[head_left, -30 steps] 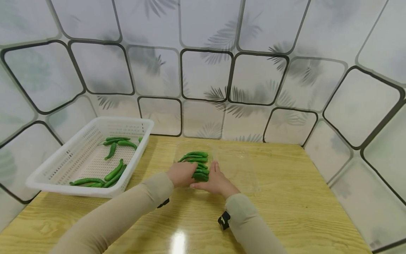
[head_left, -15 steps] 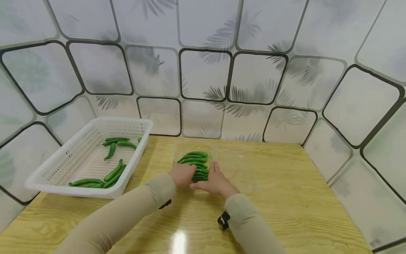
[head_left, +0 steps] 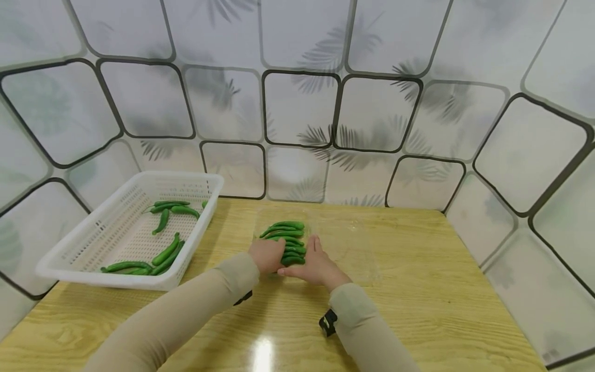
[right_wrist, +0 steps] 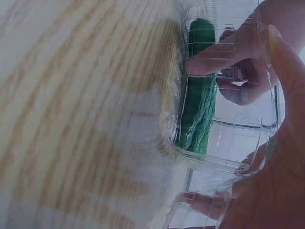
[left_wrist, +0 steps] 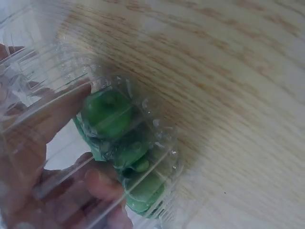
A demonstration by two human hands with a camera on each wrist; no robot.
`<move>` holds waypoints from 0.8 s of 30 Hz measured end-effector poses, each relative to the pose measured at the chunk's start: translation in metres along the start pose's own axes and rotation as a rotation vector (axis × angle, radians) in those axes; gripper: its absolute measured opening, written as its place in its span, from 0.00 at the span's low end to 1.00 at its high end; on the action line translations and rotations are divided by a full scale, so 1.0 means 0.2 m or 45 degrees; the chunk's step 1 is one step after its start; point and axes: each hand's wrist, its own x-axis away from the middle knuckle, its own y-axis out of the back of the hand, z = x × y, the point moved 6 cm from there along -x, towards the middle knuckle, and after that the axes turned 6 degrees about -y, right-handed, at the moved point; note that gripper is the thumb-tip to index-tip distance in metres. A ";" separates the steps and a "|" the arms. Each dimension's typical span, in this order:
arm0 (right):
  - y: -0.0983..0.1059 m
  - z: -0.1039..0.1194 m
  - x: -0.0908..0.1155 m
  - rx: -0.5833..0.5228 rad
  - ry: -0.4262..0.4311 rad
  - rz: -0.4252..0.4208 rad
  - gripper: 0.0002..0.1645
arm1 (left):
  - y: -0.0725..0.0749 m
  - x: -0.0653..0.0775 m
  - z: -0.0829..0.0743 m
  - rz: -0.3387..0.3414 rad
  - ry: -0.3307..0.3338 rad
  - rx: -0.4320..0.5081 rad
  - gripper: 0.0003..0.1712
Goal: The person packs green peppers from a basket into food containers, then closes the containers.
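Note:
A clear plastic clamshell box (head_left: 260,219) lies on the table, holding a row of green chili peppers (head_left: 294,249) side by side. My left hand (head_left: 267,256) reaches into the box at its near left. In the right wrist view, one fairly straight left finger (right_wrist: 209,59) lies across the nearest pepper (right_wrist: 198,109). Through the plastic in the left wrist view, left fingers (left_wrist: 62,112) show beside the pepper ends (left_wrist: 109,112). My right hand (head_left: 318,266) holds the box's near right corner, thumb along the front wall and fingers on the side by the lid.
A white perforated basket (head_left: 60,268) stands at the left, with several loose chili peppers (head_left: 165,250) inside. The clear lid (head_left: 346,253) spreads flat to the right of the box on the wooden table (head_left: 446,289). A patterned wall (head_left: 297,113) rises behind.
The nearest chili pepper has settled lower into line with the row. My left hand has drawn back slightly to the left, baring more of the peppers; my right hand stays put.

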 end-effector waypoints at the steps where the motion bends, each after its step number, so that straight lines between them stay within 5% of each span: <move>1: 0.00 0.00 0.00 -0.001 -0.004 0.002 0.74 | 0.00 0.00 0.00 -0.002 -0.004 0.004 0.41; 8: 0.02 -0.01 0.00 -0.018 -0.021 -0.020 0.75 | 0.09 0.03 0.02 -0.047 -0.022 0.165 0.31; 14: 0.03 -0.01 -0.01 -0.027 -0.025 -0.003 0.76 | 0.22 0.07 0.06 -0.052 0.022 0.190 0.20; 19: 0.02 -0.01 -0.01 -0.036 -0.023 0.005 0.76 | 0.33 0.14 0.09 -0.094 0.012 0.263 0.15; 24: 0.01 0.00 -0.01 -0.025 -0.030 0.010 0.77 | 0.47 0.25 0.20 -0.173 0.018 0.299 0.17</move>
